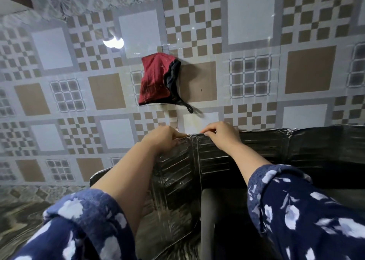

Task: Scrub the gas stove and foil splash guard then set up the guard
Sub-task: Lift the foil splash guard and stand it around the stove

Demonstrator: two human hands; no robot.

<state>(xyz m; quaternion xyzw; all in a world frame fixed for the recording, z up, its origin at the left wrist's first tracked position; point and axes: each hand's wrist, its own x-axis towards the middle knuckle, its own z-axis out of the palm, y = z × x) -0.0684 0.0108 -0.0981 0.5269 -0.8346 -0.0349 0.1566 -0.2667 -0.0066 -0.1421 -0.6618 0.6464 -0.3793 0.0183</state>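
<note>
Head view | left hand (163, 138) and right hand (220, 134) each pinch the top edge of the foil splash guard (215, 161), fingers clamped on its rim | guard stands upright against the tiled wall (254, 32) | red cloth (154, 78) hangs on the wall above.

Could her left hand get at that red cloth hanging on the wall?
Probably yes: nothing stands between the left hand and the red cloth just above, but its fingers pinch the foil guard's edge.
</note>
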